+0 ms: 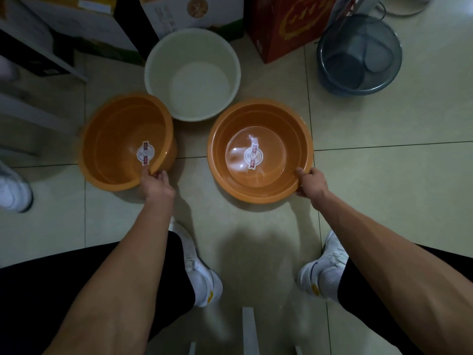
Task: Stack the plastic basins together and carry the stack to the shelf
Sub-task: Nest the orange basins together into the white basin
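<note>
Three plastic basins stand on the tiled floor in front of me. My left hand point(154, 184) grips the near rim of the left orange basin point(115, 134), which tilts and looks slightly blurred. My right hand point(311, 183) holds the near right rim of the right orange basin point(222, 139), which rests flat. Both orange basins carry a round sticker on the bottom. A white basin point(192, 55) sits behind and between them, touching the left orange one.
A translucent blue-grey basin point(358, 80) with dark items inside stands at the far right. A red box point(284, 26) and cardboard boxes point(184, 14) line the back. White shelf rails point(38, 114) are at the left. My shoes point(202, 272) are below; another person's shoe point(12, 190) is at the left edge.
</note>
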### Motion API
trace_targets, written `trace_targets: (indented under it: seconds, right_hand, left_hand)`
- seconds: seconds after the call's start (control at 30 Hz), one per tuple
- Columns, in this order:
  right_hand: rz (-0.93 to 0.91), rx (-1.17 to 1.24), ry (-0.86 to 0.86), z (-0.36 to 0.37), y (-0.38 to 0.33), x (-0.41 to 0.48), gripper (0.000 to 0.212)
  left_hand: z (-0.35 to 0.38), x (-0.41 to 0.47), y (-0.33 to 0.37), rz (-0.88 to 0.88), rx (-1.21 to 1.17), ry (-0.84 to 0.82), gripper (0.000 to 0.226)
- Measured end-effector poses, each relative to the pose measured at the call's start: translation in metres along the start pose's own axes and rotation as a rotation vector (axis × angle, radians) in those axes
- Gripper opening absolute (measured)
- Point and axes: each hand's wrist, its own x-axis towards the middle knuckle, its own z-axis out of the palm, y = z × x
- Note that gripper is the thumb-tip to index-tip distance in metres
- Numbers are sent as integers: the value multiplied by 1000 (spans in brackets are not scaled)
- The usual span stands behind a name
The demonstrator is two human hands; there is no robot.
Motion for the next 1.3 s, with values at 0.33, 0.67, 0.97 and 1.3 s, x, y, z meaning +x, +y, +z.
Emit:
trace_targets:
  seconds: [0.33, 0.67, 0.97, 1.3]
  right_hand:
    - [95, 92, -8, 5, -8, -20, 32]
    - [211, 317, -140, 12, -15, -52, 37]
    - [172, 580, -118, -20, -16, -42, 63]
    - [141, 653, -139, -32, -23, -36, 84]
  left_hand:
    - [-7, -46, -12, 57, -137, -38, 22]
    - [-39, -82, -46, 73, 269, -243, 27]
    - [-44, -95, -63, 138, 917, -491, 8]
    - [-1, -85, -88, 240, 1524, -577, 51]
